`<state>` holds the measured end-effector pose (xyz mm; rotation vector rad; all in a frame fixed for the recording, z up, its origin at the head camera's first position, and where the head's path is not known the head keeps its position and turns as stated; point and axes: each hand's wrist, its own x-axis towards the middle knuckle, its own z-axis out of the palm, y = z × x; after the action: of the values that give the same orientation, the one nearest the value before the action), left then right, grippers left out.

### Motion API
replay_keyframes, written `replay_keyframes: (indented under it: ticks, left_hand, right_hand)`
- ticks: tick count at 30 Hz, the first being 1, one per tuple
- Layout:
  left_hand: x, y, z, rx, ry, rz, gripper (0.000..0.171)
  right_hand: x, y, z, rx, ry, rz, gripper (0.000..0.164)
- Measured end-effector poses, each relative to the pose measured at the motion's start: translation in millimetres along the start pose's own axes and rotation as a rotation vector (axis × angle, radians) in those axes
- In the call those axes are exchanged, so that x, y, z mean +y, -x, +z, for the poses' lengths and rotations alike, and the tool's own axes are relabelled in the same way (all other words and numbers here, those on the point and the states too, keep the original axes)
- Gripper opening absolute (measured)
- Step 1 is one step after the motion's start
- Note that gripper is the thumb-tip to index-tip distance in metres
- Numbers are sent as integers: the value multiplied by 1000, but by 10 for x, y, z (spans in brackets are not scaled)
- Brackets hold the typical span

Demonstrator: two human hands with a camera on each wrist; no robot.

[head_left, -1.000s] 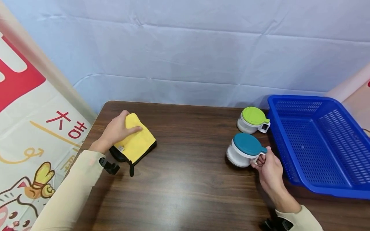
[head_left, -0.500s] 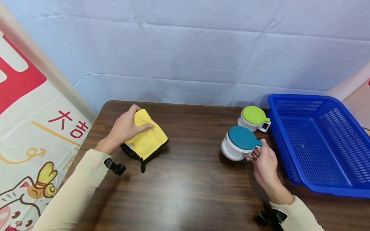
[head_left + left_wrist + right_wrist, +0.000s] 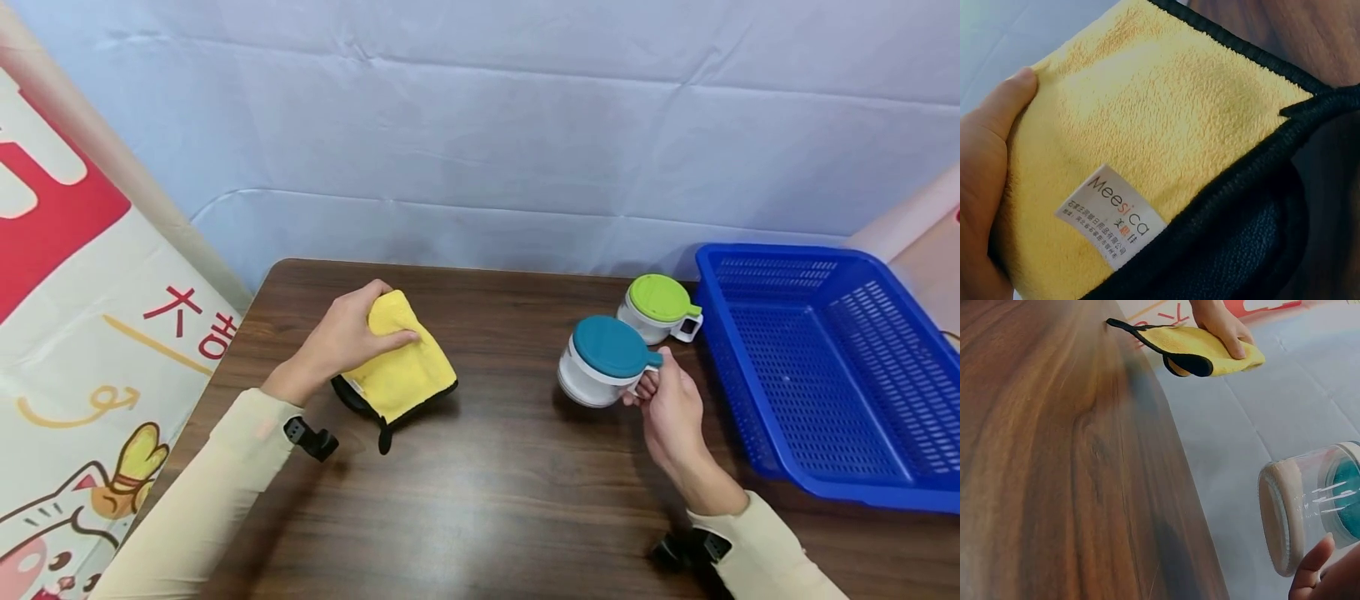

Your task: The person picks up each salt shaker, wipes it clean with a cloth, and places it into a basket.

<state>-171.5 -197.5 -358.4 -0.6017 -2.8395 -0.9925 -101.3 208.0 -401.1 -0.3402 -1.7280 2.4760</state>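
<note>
My left hand (image 3: 345, 337) grips a folded yellow cloth (image 3: 408, 362) with black edging and a small hanging loop. In the left wrist view a white label (image 3: 1113, 215) shows on the cloth (image 3: 1160, 106), the thumb lying along its side. My right hand (image 3: 671, 417) holds a clear seasoning jar (image 3: 592, 379) by its white handle; its lid (image 3: 611, 346) is teal. The right wrist view shows this jar (image 3: 1300, 500) raised off the table, with a pale layer at its bottom. Behind it stands a second jar with a lime green lid (image 3: 660, 297).
A blue plastic basket (image 3: 780, 467) with slotted walls stands at the right, close beside the green-lidded jar. The brown wooden table (image 3: 480, 500) ends at a pale cloth backdrop (image 3: 480, 150). A printed banner (image 3: 90, 375) hangs along the left side.
Both hands have come closer together. My left hand has carried the cloth to the right; my right hand has moved the teal-lidded jar left and slightly toward the back. The green-lidded jar stays put.
</note>
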Motion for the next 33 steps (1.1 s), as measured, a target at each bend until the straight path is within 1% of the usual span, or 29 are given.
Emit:
replay_keyframes:
  ticks: [6, 13, 18, 21, 30, 33]
  left_hand:
    - [119, -3, 77, -4, -5, 54, 54]
    - [272, -46, 157, 2, -86, 124, 51]
    - [358, -59, 208, 24, -121, 208, 53]
    - [404, -58, 250, 34, -126, 256, 52]
    - [586, -65, 340, 27, -104, 314, 55]
    - [627, -73, 369, 42, -115, 353, 54]
  right_hand:
    - [-8, -20, 67, -22, -2, -8, 51]
    - [9, -32, 160, -53, -7, -6, 49]
    - [14, -43, 203, -71, -14, -7, 48]
    - [14, -48, 226, -73, -21, -5, 49]
    - [37, -49, 285, -83, 10, 13, 52]
    - [47, -51, 301, -89, 19, 16, 52]
